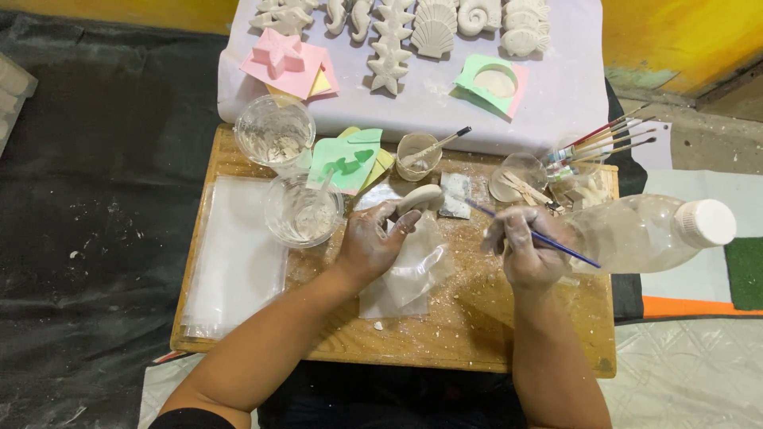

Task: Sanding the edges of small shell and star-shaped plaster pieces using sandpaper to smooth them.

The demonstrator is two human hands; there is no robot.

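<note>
My left hand [372,242] grips a small pale plaster piece [420,198] above a clear plastic bag [413,266] on the wooden board [397,334]. My right hand [528,250] holds a thin blue-handled brush [548,238], its tip pointing left toward the plaster piece. Both hands are dusted with white powder. A clear plastic bottle with a white cap [660,230] lies on its side just right of my right hand.
Two clear cups with plaster residue [274,131] [304,210], a small cup with a brush [419,155], green and pink molds [346,159] [282,59], several brushes [604,139], plastic sheets [234,254], and white cast shells and starfish [413,28] on a white cloth behind.
</note>
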